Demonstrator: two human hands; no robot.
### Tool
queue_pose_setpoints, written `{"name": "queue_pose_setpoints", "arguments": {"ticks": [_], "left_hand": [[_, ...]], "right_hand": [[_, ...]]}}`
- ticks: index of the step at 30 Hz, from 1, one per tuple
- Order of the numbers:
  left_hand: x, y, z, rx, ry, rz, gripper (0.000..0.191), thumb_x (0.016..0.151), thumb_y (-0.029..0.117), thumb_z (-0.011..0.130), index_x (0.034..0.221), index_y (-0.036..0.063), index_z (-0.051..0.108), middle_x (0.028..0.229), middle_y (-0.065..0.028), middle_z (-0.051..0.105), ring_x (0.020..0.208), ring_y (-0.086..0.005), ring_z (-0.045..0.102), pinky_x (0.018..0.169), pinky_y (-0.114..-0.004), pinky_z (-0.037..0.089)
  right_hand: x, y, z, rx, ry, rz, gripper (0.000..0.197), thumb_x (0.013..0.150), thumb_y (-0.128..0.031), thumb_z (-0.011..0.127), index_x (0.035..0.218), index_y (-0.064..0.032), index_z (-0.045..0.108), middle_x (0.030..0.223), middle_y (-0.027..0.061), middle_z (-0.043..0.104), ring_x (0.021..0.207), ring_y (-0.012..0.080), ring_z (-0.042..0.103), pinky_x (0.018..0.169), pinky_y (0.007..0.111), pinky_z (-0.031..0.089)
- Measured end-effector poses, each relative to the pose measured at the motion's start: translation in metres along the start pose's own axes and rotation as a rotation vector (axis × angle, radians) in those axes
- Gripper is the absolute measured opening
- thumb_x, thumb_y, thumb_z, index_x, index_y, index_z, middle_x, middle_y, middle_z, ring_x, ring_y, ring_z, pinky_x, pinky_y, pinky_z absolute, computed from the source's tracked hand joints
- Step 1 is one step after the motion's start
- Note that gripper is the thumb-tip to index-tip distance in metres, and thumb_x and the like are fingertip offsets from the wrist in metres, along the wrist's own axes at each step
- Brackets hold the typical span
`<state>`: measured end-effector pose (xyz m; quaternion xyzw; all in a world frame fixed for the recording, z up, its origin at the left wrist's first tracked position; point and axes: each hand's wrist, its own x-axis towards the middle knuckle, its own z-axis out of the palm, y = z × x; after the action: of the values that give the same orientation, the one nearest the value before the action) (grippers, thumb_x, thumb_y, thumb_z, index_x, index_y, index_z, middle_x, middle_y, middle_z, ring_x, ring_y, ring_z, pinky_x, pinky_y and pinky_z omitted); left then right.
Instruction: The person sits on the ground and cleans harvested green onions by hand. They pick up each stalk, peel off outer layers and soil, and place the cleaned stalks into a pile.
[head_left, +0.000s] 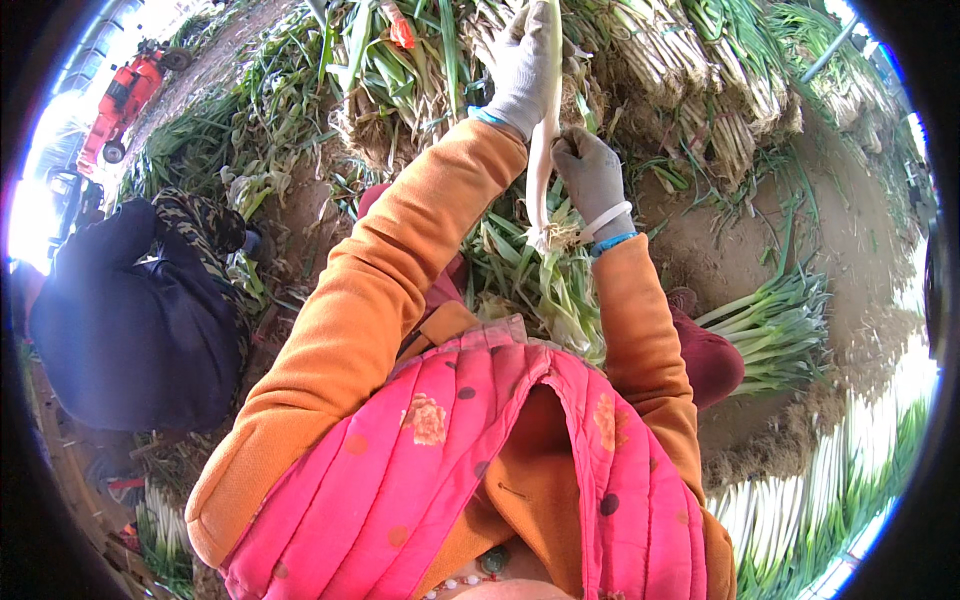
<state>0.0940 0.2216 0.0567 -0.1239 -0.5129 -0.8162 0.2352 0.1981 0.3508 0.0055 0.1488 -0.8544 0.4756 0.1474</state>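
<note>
My left hand (523, 71), in a pale knit glove, grips a long Welsh onion (546, 142) by its upper stalk. The white shank hangs down with its root end lowest, and the top runs out of view. Beside the shank is my right hand (591, 169), in a soiled grey glove with fingers curled in. Whether those fingers pinch a strip of leaf is too small to tell. Loose leaves and peeled sheaths (559, 300) lie below the roots, between my legs.
Rooted onion bundles (667, 56) lie ahead, and leaf waste (277, 105) spreads ahead to the left. A crouching person in dark clothing (142, 322) is at left, below a red vehicle (124, 105). An onion bunch (784, 330) lies by my right knee; white-stalked rows (810, 472) curve behind.
</note>
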Motion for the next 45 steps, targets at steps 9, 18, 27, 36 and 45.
{"name": "queue_pose_setpoints", "arguments": {"ticks": [9, 18, 27, 36, 45], "left_hand": [[0.050, 0.016, -0.046, -0.712, -0.261, -0.498, 0.049, 0.095, 0.058, 0.047, 0.082, 0.0118, 0.055, 0.062, -0.0014, 0.048, 0.053, -0.0187, 0.048, 0.048, -0.031, 0.046], [0.076, 0.013, -0.110, -1.147, -0.558, -0.750, 0.050, 0.097, 0.048, 0.047, 0.062, 0.0119, 0.045, 0.059, 0.0004, 0.042, 0.051, -0.0145, 0.047, 0.075, -0.032, 0.049], [0.024, 0.023, -0.057, -1.069, -0.339, -0.540, 0.035, 0.104, 0.030, 0.035, 0.117, 0.0066, 0.058, 0.060, 0.0060, 0.046, 0.047, -0.0089, 0.041, 0.078, -0.037, 0.051], [0.035, 0.035, -0.080, -0.330, 0.109, -0.513, 0.055, 0.104, 0.050, 0.028, 0.124, 0.0044, 0.051, 0.055, 0.0013, 0.043, 0.043, -0.0104, 0.043, 0.044, -0.023, 0.042], [-0.030, 0.005, -0.018, -0.162, 0.002, -0.456, 0.041, 0.100, 0.039, 0.048, 0.122, 0.0047, 0.042, 0.079, -0.0084, 0.060, 0.057, -0.0173, 0.058, 0.053, -0.031, 0.055]], "right_hand": [[-0.052, -0.015, 0.000, 1.422, -0.040, 0.179, 0.021, 0.103, -0.019, 0.041, 0.111, -0.0054, 0.055, 0.096, 0.0084, 0.063, 0.084, 0.0201, 0.063, 0.078, 0.040, 0.054], [-0.131, 0.024, -0.053, -0.026, -0.530, -0.044, 0.028, 0.098, -0.020, 0.049, 0.112, 0.0032, 0.057, 0.097, 0.0255, 0.062, 0.092, 0.0431, 0.061, 0.081, 0.042, 0.049], [-0.010, -0.053, 0.018, 0.716, -0.314, 0.215, 0.026, 0.096, -0.023, 0.057, 0.108, -0.0002, 0.059, 0.092, 0.0047, 0.059, 0.084, 0.0107, 0.054, 0.074, 0.024, 0.044], [-0.180, 0.108, -0.008, -0.721, -1.140, 0.377, 0.048, 0.095, -0.041, 0.044, 0.115, -0.0028, 0.064, 0.108, 0.0265, 0.065, 0.099, 0.0421, 0.064, 0.091, 0.049, 0.048], [-0.059, 0.013, 0.008, 0.566, -0.267, 0.280, 0.049, 0.101, -0.038, 0.050, 0.129, 0.0017, 0.050, 0.104, 0.0069, 0.062, 0.093, 0.0146, 0.056, 0.078, 0.029, 0.047]]}}
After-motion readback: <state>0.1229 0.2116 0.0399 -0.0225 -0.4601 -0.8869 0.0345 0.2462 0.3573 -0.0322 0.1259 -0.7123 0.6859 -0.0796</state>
